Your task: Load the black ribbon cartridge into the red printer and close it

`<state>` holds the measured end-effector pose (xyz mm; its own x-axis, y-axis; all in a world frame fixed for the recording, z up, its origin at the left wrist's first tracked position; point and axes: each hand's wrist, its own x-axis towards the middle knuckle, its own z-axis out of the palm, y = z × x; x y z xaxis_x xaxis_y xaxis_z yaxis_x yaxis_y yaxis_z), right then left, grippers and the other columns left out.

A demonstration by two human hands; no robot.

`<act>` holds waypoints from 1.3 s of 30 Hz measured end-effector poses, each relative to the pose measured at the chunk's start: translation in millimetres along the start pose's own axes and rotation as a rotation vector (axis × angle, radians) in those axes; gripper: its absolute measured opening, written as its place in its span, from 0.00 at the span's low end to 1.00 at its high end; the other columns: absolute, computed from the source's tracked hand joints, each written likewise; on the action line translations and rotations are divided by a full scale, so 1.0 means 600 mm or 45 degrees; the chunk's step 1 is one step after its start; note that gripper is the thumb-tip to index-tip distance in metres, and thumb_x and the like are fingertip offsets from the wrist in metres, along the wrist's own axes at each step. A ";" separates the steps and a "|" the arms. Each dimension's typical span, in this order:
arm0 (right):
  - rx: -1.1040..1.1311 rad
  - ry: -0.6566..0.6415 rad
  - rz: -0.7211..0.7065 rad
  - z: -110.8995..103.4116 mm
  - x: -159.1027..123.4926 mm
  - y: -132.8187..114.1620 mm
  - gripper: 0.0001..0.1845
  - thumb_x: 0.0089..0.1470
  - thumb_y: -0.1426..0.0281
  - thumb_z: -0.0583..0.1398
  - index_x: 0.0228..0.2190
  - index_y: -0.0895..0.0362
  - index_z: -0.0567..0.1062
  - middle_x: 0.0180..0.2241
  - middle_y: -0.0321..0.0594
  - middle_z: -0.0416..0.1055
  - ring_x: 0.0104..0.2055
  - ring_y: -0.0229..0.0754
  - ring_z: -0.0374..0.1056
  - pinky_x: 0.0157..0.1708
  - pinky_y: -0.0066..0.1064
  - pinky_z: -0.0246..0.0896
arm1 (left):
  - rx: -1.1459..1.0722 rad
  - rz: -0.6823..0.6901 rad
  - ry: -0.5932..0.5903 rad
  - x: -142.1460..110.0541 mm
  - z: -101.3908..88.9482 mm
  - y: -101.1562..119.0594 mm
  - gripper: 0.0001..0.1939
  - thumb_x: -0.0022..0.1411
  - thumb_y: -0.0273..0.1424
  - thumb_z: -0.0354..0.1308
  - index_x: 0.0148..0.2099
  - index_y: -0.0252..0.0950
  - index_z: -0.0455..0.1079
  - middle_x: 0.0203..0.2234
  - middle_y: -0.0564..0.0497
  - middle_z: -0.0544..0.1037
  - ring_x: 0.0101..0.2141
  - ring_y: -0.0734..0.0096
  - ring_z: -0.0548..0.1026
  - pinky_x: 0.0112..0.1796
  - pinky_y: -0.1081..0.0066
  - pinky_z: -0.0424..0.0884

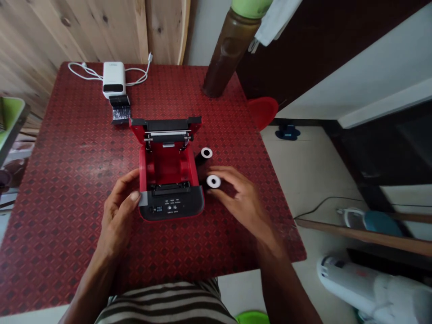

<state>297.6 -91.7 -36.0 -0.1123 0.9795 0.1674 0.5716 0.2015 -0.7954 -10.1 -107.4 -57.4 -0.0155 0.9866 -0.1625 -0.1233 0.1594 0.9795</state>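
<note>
A red and black label printer sits on the table with its lid raised, and its red inner bay is bare. My left hand grips the printer's left side, thumb on the front corner and fingers along the wall. On the other side, my right hand has its thumb and fingers around a small paper roll, whose white end faces up. Just behind it, a second roll with a dark side and white end stands close to the printer's right wall.
At the back left lie a white power bank, a white cable and a black item. A tall brown bottle with a green lid stands at the back right. The red patterned table ends at my striped clothing.
</note>
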 end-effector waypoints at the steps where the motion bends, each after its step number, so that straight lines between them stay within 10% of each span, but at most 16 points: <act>1: -0.042 0.032 0.016 -0.020 -0.005 -0.016 0.14 0.66 0.71 0.68 0.52 0.49 0.83 0.55 0.43 0.86 0.57 0.52 0.82 0.60 0.50 0.76 | -0.014 -0.004 0.010 0.000 0.000 0.000 0.24 0.76 0.46 0.66 0.70 0.50 0.78 0.65 0.49 0.83 0.68 0.45 0.77 0.69 0.49 0.72; 6: -0.274 -0.174 -0.196 -0.087 0.005 -0.127 0.17 0.74 0.68 0.63 0.61 0.46 0.77 0.55 0.40 0.85 0.54 0.50 0.83 0.59 0.46 0.76 | -0.064 -0.035 0.025 -0.003 0.006 0.010 0.25 0.75 0.46 0.68 0.69 0.48 0.79 0.64 0.47 0.84 0.65 0.45 0.80 0.65 0.50 0.74; 11: -0.581 -0.297 -0.438 -0.014 0.082 -0.182 0.15 0.72 0.78 0.63 0.56 0.54 0.76 0.50 0.46 0.84 0.53 0.55 0.80 0.55 0.46 0.76 | -0.092 -0.051 -0.008 -0.006 0.008 0.014 0.25 0.75 0.45 0.68 0.70 0.46 0.78 0.65 0.46 0.83 0.65 0.45 0.79 0.67 0.49 0.72; 25: -1.000 -0.535 -0.385 0.094 0.147 -0.181 0.10 0.71 0.82 0.63 0.41 0.58 0.83 0.41 0.51 0.87 0.48 0.54 0.82 0.42 0.40 0.70 | -0.060 -0.010 -0.022 -0.004 0.010 0.020 0.25 0.76 0.45 0.67 0.69 0.45 0.77 0.66 0.46 0.82 0.60 0.51 0.82 0.60 0.53 0.77; 39: -0.701 -0.637 -0.285 0.086 0.159 -0.143 0.14 0.73 0.82 0.59 0.47 0.58 0.84 0.49 0.49 0.87 0.52 0.53 0.84 0.54 0.43 0.76 | -0.052 -0.056 -0.020 -0.006 0.007 0.021 0.26 0.76 0.45 0.67 0.71 0.45 0.77 0.65 0.45 0.82 0.57 0.52 0.82 0.58 0.55 0.77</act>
<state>195.6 -15.3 18.1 -0.5516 0.8284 -0.0975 0.7988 0.4909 -0.3477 -7.3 -109.0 -43.8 0.0064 0.9791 -0.2034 -0.1637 0.2017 0.9657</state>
